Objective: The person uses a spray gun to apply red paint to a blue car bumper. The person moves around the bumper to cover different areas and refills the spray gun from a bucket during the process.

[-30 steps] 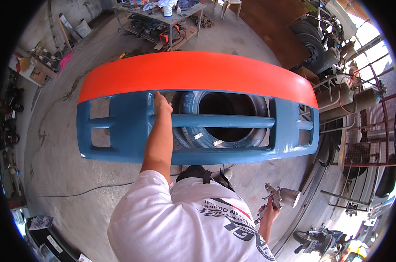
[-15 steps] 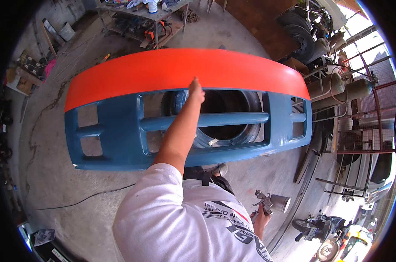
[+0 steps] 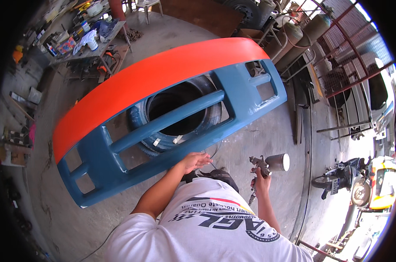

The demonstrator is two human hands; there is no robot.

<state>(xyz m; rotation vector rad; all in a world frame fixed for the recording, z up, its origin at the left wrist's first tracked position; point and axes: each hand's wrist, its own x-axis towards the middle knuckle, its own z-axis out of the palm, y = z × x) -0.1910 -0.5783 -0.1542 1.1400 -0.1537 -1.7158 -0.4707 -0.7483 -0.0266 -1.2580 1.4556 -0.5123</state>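
Observation:
A large vehicle bumper with an orange upper band [image 3: 163, 65] and a blue lower part [image 3: 248, 111] lies slanted over a dark tire [image 3: 145, 147], which shows through its openings. My left hand [image 3: 193, 161] is just below the bumper's near edge, fingers stretched and apart, holding nothing; whether it touches the edge I cannot tell. My right hand [image 3: 262, 179] grips a metal spray gun [image 3: 259, 166] with a cylindrical cup, held out to the right of my body, clear of the bumper.
A cluttered metal table [image 3: 115, 32] stands at the back left. Gas cylinders [image 3: 311, 32] on a frame and a brown board [image 3: 202, 17] are at the back right. A red mesh gate [image 3: 359, 78] and parked motorcycles [image 3: 342, 177] line the right. A hose [image 3: 95, 251] crosses the floor.
My left hand has come down from the orange band to below the near edge. The view has turned, so the bumper now appears slanted. The spray gun stays in my right hand.

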